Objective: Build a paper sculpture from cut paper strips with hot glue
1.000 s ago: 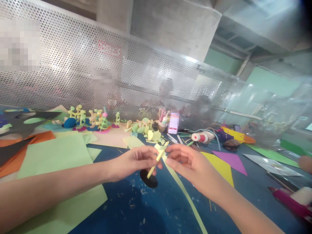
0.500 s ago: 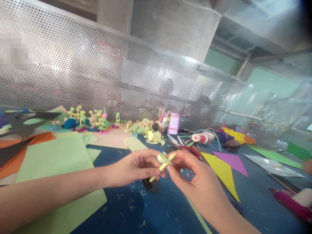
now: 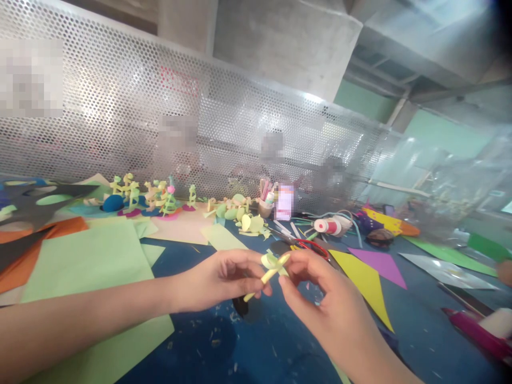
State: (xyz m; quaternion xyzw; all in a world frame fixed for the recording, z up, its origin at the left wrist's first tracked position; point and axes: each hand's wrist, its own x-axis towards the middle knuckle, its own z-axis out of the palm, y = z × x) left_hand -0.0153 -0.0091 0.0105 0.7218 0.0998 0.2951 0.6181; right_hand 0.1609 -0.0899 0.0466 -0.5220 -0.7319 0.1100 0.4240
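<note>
My left hand pinches a thin pale yellow-green stick that slants up to the right. A curled pale green strip is wrapped around its upper part. The fingers of my right hand are closed on the strip's right side, near the stick's upper end. Both hands are above the blue table. Below my left fingers sits a small dark round object, partly hidden.
Light green sheets lie at left. Small paper figures stand at the back left, with cut pieces beside them. Red-handled scissors, a red-and-white spool and a yellow sheet are to the right. A perforated metal screen stands behind.
Both hands have shifted slightly down and right with the stick. My right thumb and fingertips have moved a little, and more of the curled strip shows around the stick.
</note>
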